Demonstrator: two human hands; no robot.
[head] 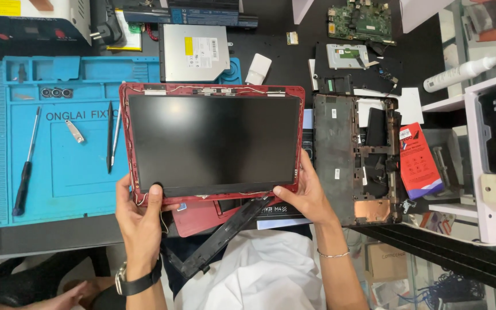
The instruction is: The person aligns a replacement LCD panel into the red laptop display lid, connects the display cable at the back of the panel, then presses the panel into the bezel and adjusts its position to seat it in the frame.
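A laptop screen panel (213, 140) lies face up in its red lid shell (126, 138), bezel off, with thin wires along the rim. My left hand (139, 215) grips the lower left corner, thumb on the panel's bottom edge. My right hand (305, 195) holds the lower right corner, thumb on the bottom edge too. A loose black bezel strip (225, 232) slants below the lid, over my lap.
A blue repair mat (58, 166) on the left carries a screwdriver (25, 172), tweezers and a pry tool. A black laptop base frame (354, 161) lies to the right, next to a red packet (419, 161). An optical drive (193, 51), circuit board (360, 20) and white bottle sit farther back.
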